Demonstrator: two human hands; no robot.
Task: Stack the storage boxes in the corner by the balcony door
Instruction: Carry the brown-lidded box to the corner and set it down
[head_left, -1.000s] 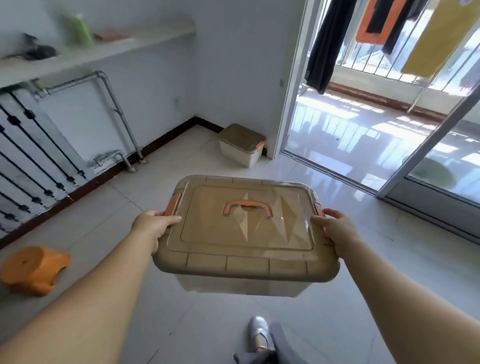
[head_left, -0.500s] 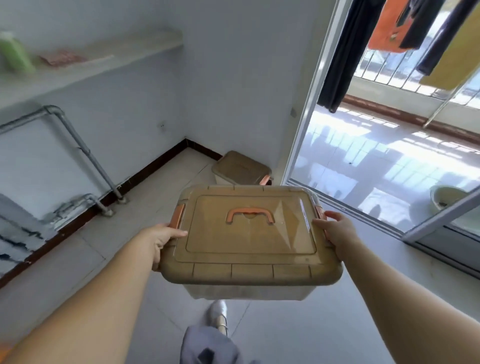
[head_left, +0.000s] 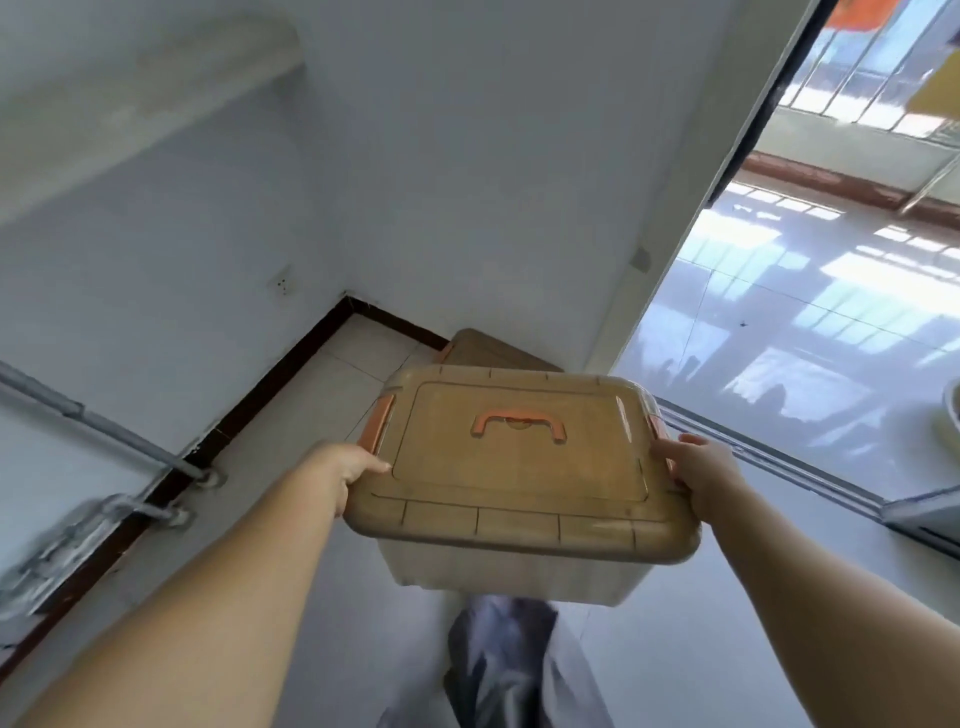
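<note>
Left hand (head_left: 349, 466) and right hand (head_left: 698, 470) grip the box (head_left: 519, 467) by its ends — second box (head_left: 485, 351) in the corner beyond.

A carried box (head_left: 519, 457) hangs before a floor box (head_left: 480, 349) in the corner.

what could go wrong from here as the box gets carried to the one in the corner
The carried box hides most of the corner box, so it may be set down off-centre and slide off. Both the left hand and right hand have their grip on the lid edge; if a latch gives, the tub could drop.
</note>
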